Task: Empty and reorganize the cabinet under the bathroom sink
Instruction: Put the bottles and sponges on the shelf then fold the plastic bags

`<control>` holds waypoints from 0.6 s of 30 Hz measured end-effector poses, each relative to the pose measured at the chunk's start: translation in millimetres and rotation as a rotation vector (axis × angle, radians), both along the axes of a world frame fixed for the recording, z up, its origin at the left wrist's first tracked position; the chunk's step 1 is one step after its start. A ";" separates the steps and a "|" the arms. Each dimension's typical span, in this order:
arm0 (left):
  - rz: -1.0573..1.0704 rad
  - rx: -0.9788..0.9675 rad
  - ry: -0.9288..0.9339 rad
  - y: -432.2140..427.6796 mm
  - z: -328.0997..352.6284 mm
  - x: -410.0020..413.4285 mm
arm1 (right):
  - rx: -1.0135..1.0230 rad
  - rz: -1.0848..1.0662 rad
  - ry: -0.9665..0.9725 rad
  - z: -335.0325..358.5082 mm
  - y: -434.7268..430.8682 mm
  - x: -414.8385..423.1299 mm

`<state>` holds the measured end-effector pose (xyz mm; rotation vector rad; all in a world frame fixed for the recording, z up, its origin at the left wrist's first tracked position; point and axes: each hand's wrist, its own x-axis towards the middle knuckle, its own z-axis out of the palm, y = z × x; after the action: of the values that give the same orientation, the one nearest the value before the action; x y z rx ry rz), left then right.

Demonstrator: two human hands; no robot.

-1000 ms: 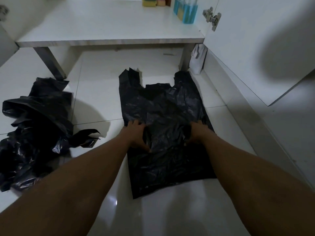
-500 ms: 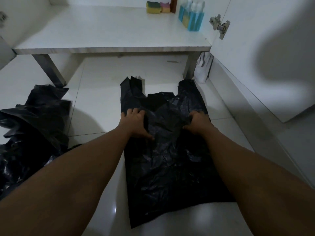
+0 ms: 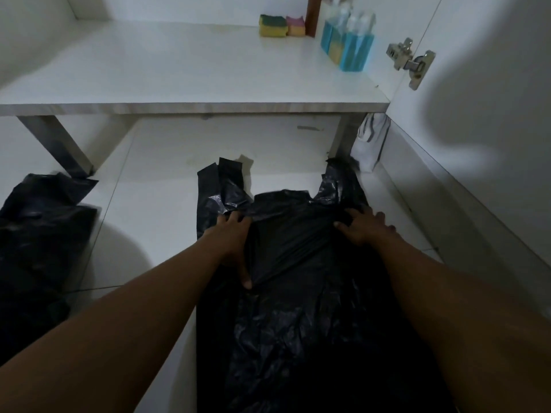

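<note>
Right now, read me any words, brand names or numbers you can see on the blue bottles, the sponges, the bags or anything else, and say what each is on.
No text in this view can be read.
The blue bottles: a yellowish label patch, too blurred to read.
The white pouch by the cabinet leg: dark marks, too blurred to tell if they are print.
The black bag, sponges and hinge: no print visible.

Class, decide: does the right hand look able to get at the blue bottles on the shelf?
Probably yes: the right hand rests on the black bag, the door stands open, and bare shelf fronts the blue bottles.
</note>
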<state>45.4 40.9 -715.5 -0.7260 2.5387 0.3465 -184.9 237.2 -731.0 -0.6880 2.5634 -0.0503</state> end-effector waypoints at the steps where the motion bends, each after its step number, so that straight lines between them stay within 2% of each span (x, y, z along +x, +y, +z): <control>1: -0.002 -0.006 -0.003 0.8 1.0 -2.2 | 0.021 -0.042 0.022 1.6 2.2 -4.3; 4: 0.001 -0.017 -0.012 2.1 2.6 -8.0 | -0.049 -0.111 0.187 7.3 -7.3 -8.0; 7: 0.005 -0.015 -0.044 1.0 0.8 -12.7 | -0.283 0.010 0.481 9.2 -32.4 3.0; 11: 0.020 -0.007 -0.063 4.7 1.2 -16.9 | -0.467 0.126 0.698 8.1 -54.9 18.6; 12: 0.024 -0.008 -0.063 5.1 1.1 -16.6 | -0.465 0.183 0.700 6.2 -57.7 20.2; 14: 0.028 -0.003 -0.056 3.3 -0.4 -15.2 | -0.329 0.257 0.541 -2.7 -61.0 17.6; 16: 0.025 0.012 -0.038 1.0 -3.6 -13.1 | -0.136 0.142 0.269 -10.7 -56.5 4.3; 18: 0.025 0.018 -0.020 -0.9 -6.8 -11.0 | -0.051 0.012 0.119 -12.5 -47.2 -11.9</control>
<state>34.4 39.9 -722.4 -0.7513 2.5063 0.3687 -196.9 190.1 -743.5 -0.7456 2.6793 -0.0734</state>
